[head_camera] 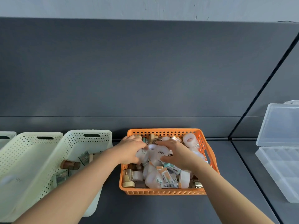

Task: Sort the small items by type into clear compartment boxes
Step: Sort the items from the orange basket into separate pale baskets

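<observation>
Forearms first, left and right, both stretched out from the bottom edge over the dark grey surface. Off to the left sit the cream perforated baskets, the near one with a few jars in it. Centre stage is the orange basket, heaped with mixed small items. At the far right lies the clear compartment box, lid up, well apart from the hands, and I see nothing in its cells.

Both hands are down inside the orange basket. Left hand: fingers curled around the white bottles at the top of the heap. Right hand: fingers laid over the same cluster, thumb tucked beneath, pinching it from the other side.

Judgement call: this is the pick, and a two-handed scoop of one type. To do it well, gather only the white bottles and let the labelled tubes and the brown-capped jars drop away. Lift straight up clear of the rim, since smooth rounded plastic may slip. Then choose the container before moving. A brown-lidded jar already lies in the cream basket, so keep the types apart.
</observation>
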